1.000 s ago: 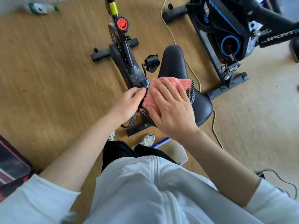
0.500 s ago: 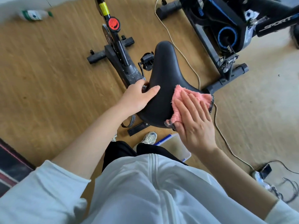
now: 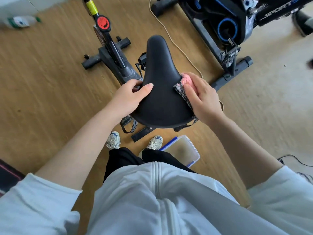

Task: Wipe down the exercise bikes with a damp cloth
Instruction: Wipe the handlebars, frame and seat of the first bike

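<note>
The black saddle [image 3: 162,85] of a small exercise bike [image 3: 111,53] fills the middle of the head view. My left hand [image 3: 130,97] grips the saddle's left edge, thumb on top. My right hand [image 3: 203,97] presses a pink cloth [image 3: 186,80] with a dotted black border against the saddle's right edge. Most of the cloth is hidden under my hand; its border hangs down past the rear corner.
A second, larger black and blue bike [image 3: 227,26] stands at the upper right. A cord [image 3: 171,38] runs across the wooden floor between the bikes. A clear plastic tub [image 3: 183,150] sits by my feet. A bottle [image 3: 20,22] lies at the upper left.
My right hand has slid the cloth from the saddle's top rear across to its right edge. My left hand moved from the cloth to gripping the saddle's left side.
</note>
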